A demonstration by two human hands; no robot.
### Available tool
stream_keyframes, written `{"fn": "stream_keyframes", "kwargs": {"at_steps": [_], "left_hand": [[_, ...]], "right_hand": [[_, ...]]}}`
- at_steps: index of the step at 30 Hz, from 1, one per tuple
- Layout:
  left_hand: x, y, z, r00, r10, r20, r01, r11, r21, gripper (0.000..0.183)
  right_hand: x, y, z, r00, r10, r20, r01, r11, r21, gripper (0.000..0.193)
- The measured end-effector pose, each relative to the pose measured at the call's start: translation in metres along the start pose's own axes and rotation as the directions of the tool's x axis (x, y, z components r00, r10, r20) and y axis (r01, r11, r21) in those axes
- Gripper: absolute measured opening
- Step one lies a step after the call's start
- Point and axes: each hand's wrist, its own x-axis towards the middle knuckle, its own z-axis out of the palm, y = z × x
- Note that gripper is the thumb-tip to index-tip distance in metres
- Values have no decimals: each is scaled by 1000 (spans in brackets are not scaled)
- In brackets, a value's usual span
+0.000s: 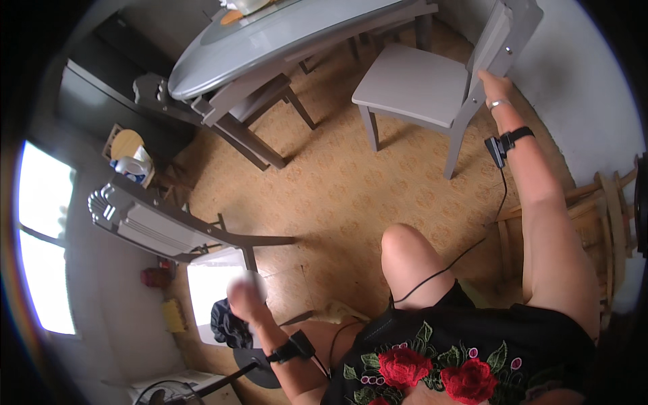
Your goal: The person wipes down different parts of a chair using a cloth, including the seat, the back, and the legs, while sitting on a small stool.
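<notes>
My right hand (496, 89), at the end of an outstretched arm, is closed on the backrest edge of a grey chair (415, 84) at the far right. That chair stands upright, its flat seat facing the table. On the lower left, my left hand (246, 300) is smeared by motion. A pale blur lies against its fingers, too unclear to name. Beneath and beside this hand are a second grey chair (158, 219) with a bright white seat and a bundle of black cloth (229, 325) on that seat. Both my wrists carry black strapped devices.
A grey oval table (270, 34) fills the top, with another chair (260, 101) tucked against it. A wooden stool (128, 145) holds a white jug (131, 167). Wooden furniture (560, 236) stands by my right arm. A black cable (466, 253) crosses my knee.
</notes>
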Motion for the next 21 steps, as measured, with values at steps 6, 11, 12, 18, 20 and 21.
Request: {"fn": "stream_keyframes", "kwargs": {"at_steps": [6, 11, 12, 18, 20, 21], "left_hand": [[-14, -7, 70, 937, -281, 205, 269, 959, 85, 24], [-18, -22, 124, 867, -343, 361, 201, 904, 376, 40], [-14, -36, 123, 858, -277, 432, 150, 940, 306, 43], [-18, -75, 172, 736, -417, 534, 223, 894, 389, 70], [-18, -84, 177, 697, -455, 554, 240, 876, 418, 78], [-21, -88, 183, 674, -483, 559, 266, 865, 426, 79]], "right_hand": [[-94, -26, -57, 993, 63, 102, -75, 990, 117, 45], [-143, -32, -101, 973, 70, 219, -105, 983, 152, 48], [-156, -35, -103, 965, 77, 252, -121, 978, 167, 46], [-177, -40, -131, 909, 26, 415, -117, 974, 195, 38], [-177, -39, -134, 854, 37, 519, -147, 974, 173, 36], [-175, -39, -135, 849, 39, 527, -147, 975, 164, 36]]}}
